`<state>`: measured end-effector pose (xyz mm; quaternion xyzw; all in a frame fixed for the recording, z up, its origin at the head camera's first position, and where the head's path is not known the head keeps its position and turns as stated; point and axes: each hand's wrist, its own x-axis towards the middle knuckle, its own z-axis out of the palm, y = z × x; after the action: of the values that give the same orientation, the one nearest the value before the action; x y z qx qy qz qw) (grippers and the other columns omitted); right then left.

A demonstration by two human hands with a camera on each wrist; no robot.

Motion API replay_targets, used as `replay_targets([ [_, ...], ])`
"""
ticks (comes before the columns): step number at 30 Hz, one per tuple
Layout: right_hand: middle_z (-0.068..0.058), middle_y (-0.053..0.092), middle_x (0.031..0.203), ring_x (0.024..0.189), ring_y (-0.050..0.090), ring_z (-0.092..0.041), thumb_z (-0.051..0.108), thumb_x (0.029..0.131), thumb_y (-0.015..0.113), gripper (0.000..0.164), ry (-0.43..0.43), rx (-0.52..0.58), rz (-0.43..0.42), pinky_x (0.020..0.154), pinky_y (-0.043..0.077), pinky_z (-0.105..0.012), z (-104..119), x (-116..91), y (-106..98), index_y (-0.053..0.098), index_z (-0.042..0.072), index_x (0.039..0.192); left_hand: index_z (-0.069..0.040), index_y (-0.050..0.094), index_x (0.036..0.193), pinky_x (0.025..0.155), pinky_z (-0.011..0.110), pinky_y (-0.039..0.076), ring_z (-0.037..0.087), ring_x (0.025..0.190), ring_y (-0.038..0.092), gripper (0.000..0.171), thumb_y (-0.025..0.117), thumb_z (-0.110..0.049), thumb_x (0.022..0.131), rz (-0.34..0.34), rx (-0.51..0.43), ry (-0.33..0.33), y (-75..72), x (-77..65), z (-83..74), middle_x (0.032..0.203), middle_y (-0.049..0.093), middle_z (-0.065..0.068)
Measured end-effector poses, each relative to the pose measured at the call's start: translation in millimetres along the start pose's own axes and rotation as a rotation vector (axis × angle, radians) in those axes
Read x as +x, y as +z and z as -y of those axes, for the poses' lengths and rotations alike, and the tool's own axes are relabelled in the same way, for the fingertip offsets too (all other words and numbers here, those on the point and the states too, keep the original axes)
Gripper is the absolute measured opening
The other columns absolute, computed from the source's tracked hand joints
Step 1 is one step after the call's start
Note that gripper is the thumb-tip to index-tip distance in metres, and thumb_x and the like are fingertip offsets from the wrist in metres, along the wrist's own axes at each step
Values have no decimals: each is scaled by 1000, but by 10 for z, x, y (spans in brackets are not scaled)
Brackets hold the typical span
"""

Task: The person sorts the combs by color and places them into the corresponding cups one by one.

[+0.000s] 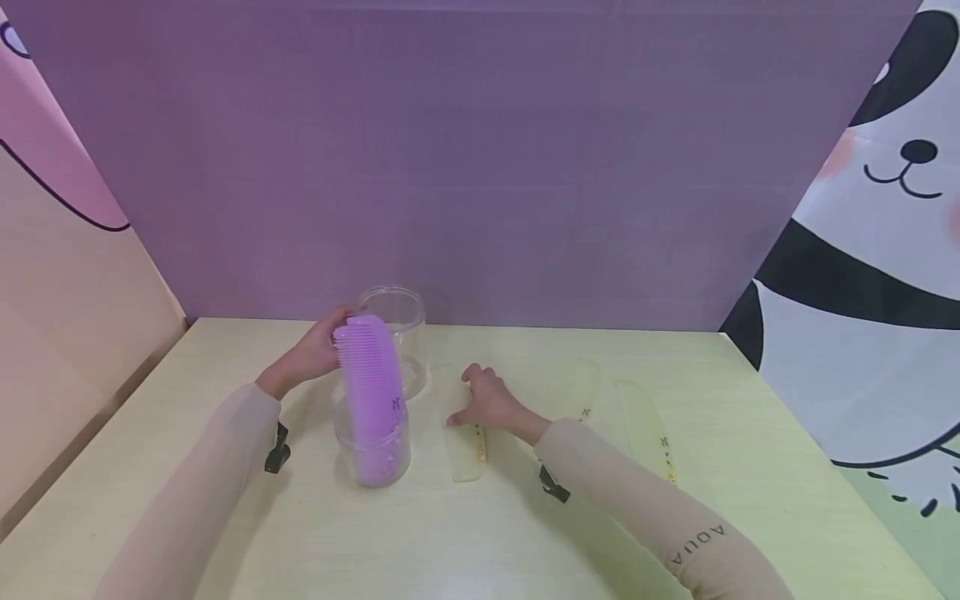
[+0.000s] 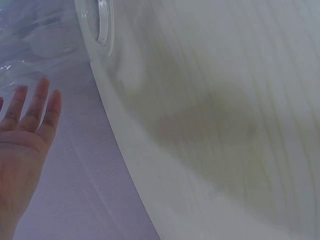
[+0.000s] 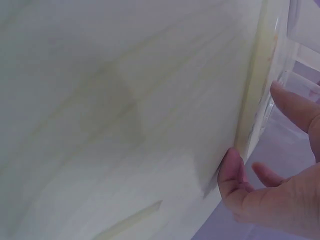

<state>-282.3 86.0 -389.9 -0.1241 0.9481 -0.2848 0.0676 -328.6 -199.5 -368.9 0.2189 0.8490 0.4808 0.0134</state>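
Note:
My left hand (image 1: 318, 346) reaches up to the side of a clear plastic jar (image 1: 415, 350) at the back of the table. In the left wrist view its fingers (image 2: 36, 110) are straight, up against the clear wall. Purple combs (image 1: 367, 367) stand tilted in a clear cup (image 1: 403, 454) in front of that jar, partly hiding the left fingertips. My right hand (image 1: 495, 400) is over a see-through yellowish comb (image 1: 467, 462) lying on the table. In the right wrist view, thumb and fingers are spread apart along this comb (image 3: 257, 80).
Two more see-through yellowish combs, one (image 1: 588, 387) beyond the right forearm and another (image 1: 639, 417) further right, lie flat on the pale table (image 1: 420, 550). A purple backdrop (image 1: 480, 167) rises behind the table's back edge.

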Motion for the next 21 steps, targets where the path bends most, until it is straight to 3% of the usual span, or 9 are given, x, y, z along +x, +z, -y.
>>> replay_targets([
  [15,-22,54,106,97,51,-31,13,64,82,67,-17,-4,-10,88,45,-41,-11,17,2,42,-5,116,1,25,140,100,53,37,40,118,45,67,61,-5,84,-30,30,37,10,1,-34,129,43,26],
  [21,-24,57,112,102,56,-32,10,65,81,67,40,64,3,89,47,-40,-21,28,17,40,-4,117,-1,24,141,101,54,36,41,120,43,69,61,-4,84,-19,29,26,-15,-6,-30,132,40,26],
])
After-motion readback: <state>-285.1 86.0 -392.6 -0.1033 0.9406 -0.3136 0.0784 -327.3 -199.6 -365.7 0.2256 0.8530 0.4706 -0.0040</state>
